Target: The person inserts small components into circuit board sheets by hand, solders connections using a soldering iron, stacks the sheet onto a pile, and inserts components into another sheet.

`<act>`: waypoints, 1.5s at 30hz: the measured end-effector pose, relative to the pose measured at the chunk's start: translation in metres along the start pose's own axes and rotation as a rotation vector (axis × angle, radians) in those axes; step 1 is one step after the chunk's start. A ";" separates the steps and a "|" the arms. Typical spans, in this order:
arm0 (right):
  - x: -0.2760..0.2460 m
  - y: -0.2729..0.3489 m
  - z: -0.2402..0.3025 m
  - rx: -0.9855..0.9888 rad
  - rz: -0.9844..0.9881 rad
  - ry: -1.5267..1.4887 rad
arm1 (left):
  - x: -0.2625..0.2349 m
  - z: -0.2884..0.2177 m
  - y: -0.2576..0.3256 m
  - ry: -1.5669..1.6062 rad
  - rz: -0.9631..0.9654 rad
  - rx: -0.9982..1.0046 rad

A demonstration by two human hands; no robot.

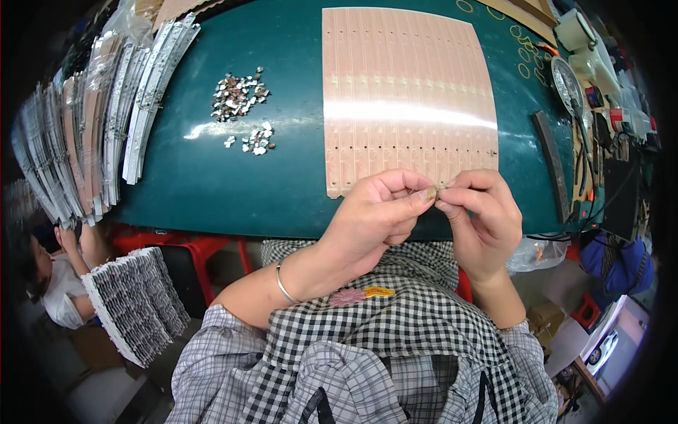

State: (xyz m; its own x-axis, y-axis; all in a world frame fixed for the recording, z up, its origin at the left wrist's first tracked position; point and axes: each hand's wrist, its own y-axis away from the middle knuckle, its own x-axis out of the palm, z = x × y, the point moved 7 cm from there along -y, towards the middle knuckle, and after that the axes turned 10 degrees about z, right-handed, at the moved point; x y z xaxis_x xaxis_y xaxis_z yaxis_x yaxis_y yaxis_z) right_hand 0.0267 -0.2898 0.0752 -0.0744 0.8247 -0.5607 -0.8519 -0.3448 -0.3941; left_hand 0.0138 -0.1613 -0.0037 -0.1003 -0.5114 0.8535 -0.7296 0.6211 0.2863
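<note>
My left hand (378, 215) and my right hand (487, 219) meet just in front of the near edge of a pinkish copper-coloured panel (409, 88). Thumbs and fingertips of both are pinched together around something tiny, too small to make out. Thin lengthwise strips with rows of dark holes run across the panel, which lies flat on the green table. A small metal piece (494, 152) sits at its right edge. Left of the panel are a larger pile of small shiny metal pieces (239, 95) and a smaller pile of silvery pieces (259, 140).
Bundles of long silvery and copper-coloured strips (106, 120) line the table's left side. Rubber bands (526, 53) lie at the far right, near a dark bar (551, 166) and a round metal dish (566, 85). Another person (60, 283) sits at the lower left beside a stacked block (138, 304).
</note>
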 end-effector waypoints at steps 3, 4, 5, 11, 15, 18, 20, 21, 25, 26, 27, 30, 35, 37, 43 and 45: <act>-0.008 -0.002 -0.015 0.124 0.043 -0.078 | 0.009 -0.028 0.013 -0.314 -0.122 0.113; -0.021 -0.002 -0.030 0.174 -0.046 -0.081 | -0.001 -0.047 0.028 -0.712 -0.301 0.161; -0.036 -0.002 -0.046 0.221 -0.137 -0.076 | 0.001 -0.075 0.042 -1.147 -0.348 0.484; -0.054 0.002 -0.099 0.285 -0.051 0.084 | -0.052 -0.134 0.094 -1.729 -0.848 0.561; -0.047 0.002 -0.095 0.241 -0.039 0.242 | -0.069 -0.130 0.091 -1.779 -0.804 0.570; -0.046 0.001 -0.094 0.223 -0.055 0.283 | -0.066 -0.129 0.087 -1.766 -0.832 0.574; -0.044 0.000 -0.094 0.213 -0.036 0.314 | -0.065 -0.132 0.087 -1.754 -0.856 0.557; -0.044 -0.001 -0.094 0.214 -0.033 0.313 | -0.066 -0.133 0.087 -1.744 -0.878 0.543; -0.044 -0.002 -0.093 0.194 -0.024 0.345 | -0.070 -0.134 0.089 -1.757 -0.882 0.519; -0.044 -0.002 -0.092 0.188 -0.028 0.354 | -0.069 -0.134 0.089 -1.769 -0.882 0.524; -0.043 -0.002 -0.092 0.188 -0.026 0.354 | -0.068 -0.135 0.089 -1.781 -0.881 0.530; -0.043 -0.003 -0.090 0.179 -0.023 0.369 | -0.069 -0.135 0.090 -1.787 -0.876 0.540; -0.041 -0.003 -0.088 0.147 -0.027 0.408 | -0.063 -0.136 0.092 -1.793 -0.852 0.558; -0.038 -0.006 -0.083 0.125 -0.023 0.430 | -0.064 -0.134 0.095 -1.766 -0.852 0.565; -0.037 -0.002 -0.084 0.123 -0.029 0.457 | -0.048 -0.115 0.087 -1.020 -0.608 0.544; -0.041 -0.002 -0.083 0.129 -0.023 0.435 | -0.038 -0.097 0.071 -0.896 -0.471 0.432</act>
State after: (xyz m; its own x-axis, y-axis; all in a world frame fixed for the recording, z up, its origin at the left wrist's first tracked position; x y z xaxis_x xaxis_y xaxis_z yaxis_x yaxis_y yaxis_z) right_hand 0.0746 -0.3598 0.0392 0.1468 0.5567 -0.8176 -0.9104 -0.2472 -0.3318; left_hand 0.0317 -0.0401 0.0260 -0.0773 -0.9967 0.0235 -0.9813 0.0802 0.1748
